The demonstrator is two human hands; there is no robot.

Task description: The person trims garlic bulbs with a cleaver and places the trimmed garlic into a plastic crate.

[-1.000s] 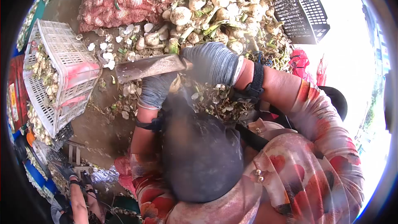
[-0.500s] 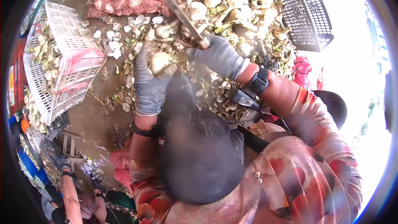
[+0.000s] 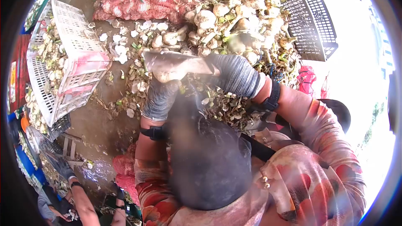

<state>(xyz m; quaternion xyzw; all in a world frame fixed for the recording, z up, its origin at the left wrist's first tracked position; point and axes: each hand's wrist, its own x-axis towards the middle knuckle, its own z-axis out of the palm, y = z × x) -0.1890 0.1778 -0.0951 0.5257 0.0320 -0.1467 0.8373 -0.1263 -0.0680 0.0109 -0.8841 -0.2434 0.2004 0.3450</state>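
My right hand [image 3: 236, 74], in a grey knit glove, is closed around the handle of a broad-bladed knife [image 3: 161, 61]. The blade points left and lies across the top of a garlic bulb [image 3: 168, 75]. My left hand [image 3: 160, 100], gloved the same way, grips that bulb from below; its fingers are partly hidden behind the bulb and blade. Just beyond the blade, a few garlic bulbs [image 3: 171, 37] with cut stalks lie among peelings. A large heap of garlic [image 3: 245, 23] with stems rises past my right hand.
A red mesh sack [image 3: 138, 0] full of garlic lies at the far side. On the left stands a tilted white crate [image 3: 83, 37] holding trimmings; a black crate [image 3: 299, 25] leans at the right. Another person's gloved hand [image 3: 63, 168] shows at lower left.
The knife has come down from a raised, upward slant to lie across the bulb. My right hand has shifted slightly right and down; my left hand still holds the garlic.
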